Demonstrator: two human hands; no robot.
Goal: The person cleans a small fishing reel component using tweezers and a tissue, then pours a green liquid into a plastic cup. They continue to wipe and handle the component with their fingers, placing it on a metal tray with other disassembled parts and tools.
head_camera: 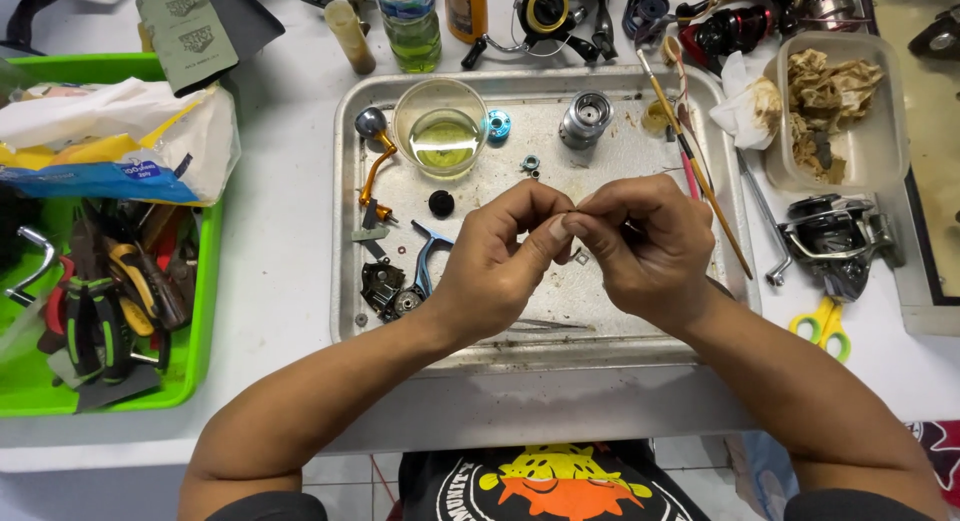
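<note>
tiny, light, easily dropped part pinched between fingertips of left hand (497, 264) and right hand (640, 243) over metal tray (345, 221).

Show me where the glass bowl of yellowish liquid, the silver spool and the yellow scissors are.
glass bowl (443, 131), head view, on the liquid at its middle.
silver spool (585, 119), head view, on its metal side, upper tray.
yellow scissors (824, 326), head view, on the handles, right of the tray.
</note>
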